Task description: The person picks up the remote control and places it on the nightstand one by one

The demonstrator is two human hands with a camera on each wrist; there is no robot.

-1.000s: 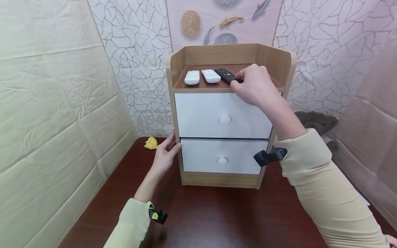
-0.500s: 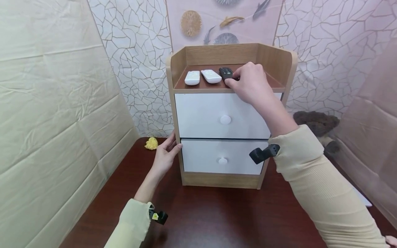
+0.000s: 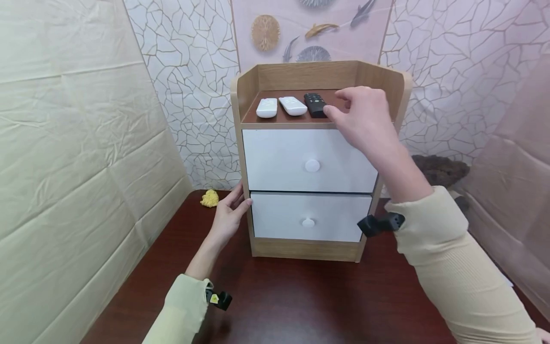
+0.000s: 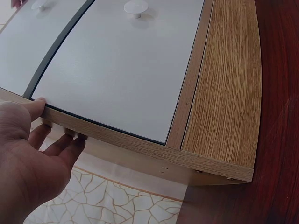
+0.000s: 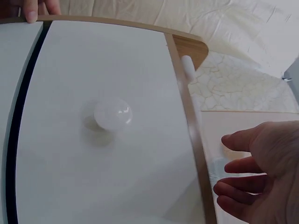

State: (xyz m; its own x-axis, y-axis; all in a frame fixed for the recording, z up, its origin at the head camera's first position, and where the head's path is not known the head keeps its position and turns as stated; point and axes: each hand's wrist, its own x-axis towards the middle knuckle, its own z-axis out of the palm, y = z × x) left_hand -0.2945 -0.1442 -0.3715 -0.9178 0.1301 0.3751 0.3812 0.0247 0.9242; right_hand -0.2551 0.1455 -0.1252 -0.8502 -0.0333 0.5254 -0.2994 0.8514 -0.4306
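A black remote control lies on the brown top shelf of a small wood-edged cabinet. To its left are two white remote controls, one at the far left and another in the middle. My right hand hovers just right of the black remote with thumb and fingers spread apart, holding nothing; in the head view the thumb tip appears right beside the remote. My left hand rests on the cabinet's left side, thumb on the front edge and fingertips against the side panel.
Two white drawers, upper and lower, have round white knobs and stand closed. Behind the cabinet on the left lies a yellow fluffy thing. A dark brown furry thing sits at the right. The cabinet stands on a dark red-brown table.
The right hand straightened the black remote from slanted to nearly parallel with the white ones, let go of it, then drew back to the right. The left hand has stayed put.
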